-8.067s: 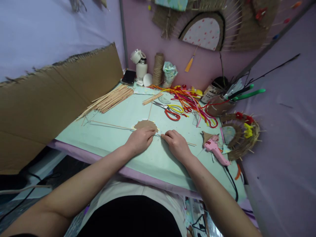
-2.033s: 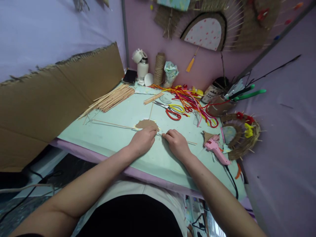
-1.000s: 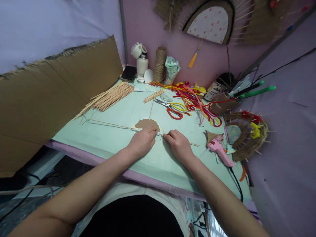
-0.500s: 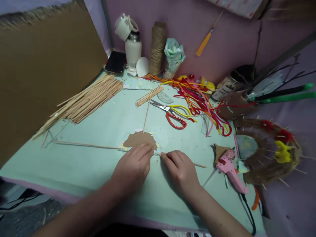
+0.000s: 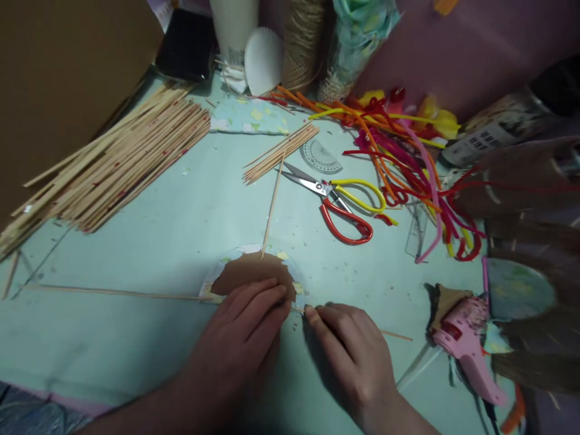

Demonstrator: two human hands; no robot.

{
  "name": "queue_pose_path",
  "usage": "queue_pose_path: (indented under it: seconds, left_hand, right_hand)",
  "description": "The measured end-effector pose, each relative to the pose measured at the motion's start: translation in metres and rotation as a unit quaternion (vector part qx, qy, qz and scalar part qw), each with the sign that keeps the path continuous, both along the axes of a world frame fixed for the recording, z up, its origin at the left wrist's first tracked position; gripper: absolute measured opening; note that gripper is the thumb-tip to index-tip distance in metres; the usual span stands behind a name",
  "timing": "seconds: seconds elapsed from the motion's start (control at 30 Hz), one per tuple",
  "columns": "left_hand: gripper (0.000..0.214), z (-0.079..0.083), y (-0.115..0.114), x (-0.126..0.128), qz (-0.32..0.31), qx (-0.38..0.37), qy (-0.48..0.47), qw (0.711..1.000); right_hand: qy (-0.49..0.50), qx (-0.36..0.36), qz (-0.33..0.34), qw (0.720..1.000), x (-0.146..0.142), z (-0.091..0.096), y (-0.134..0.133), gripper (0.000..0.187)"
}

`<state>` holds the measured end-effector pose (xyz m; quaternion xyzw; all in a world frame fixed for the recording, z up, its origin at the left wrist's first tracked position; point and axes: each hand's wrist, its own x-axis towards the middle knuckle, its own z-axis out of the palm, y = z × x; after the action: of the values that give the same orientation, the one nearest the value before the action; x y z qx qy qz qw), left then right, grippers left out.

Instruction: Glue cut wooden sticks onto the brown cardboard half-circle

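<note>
A brown cardboard half-disc (image 5: 251, 271) on a patterned paper backing lies on the pale green table top (image 5: 172, 217). My left hand (image 5: 244, 332) lies flat on its near edge, fingers stretched out and pressing down. My right hand (image 5: 351, 350) sits just to the right, fingers pinched on a thin wooden skewer (image 5: 396, 334) that runs under the hand. Another long skewer (image 5: 113, 292) sticks out from the half-disc to the left, and a third skewer (image 5: 272, 205) points away toward the back.
A pile of bamboo sticks (image 5: 109, 163) lies at the left beside a cardboard sheet (image 5: 58, 72). Red and yellow scissors (image 5: 339, 199), a protractor (image 5: 319, 158), coloured pipe cleaners (image 5: 399, 145) and a pink glue gun (image 5: 466, 344) lie at the right. A twine spool (image 5: 301, 42) stands behind.
The view has dropped and closed in on the table. Both hands stay on the half-disc and skewer in nearly the same place.
</note>
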<state>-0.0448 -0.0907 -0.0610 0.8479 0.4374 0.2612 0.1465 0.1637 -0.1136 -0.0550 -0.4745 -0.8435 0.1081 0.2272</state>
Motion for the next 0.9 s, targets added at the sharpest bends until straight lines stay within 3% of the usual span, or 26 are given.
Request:
queue_pose_path:
  seconds: [0.9]
  left_hand:
    - [0.025,0.0040,-0.0009,-0.0012,-0.003,-0.045,-0.004,0.999]
  right_hand:
    - [0.003,-0.030,-0.002,1.000,0.0006,0.0053,0.0041,0.030]
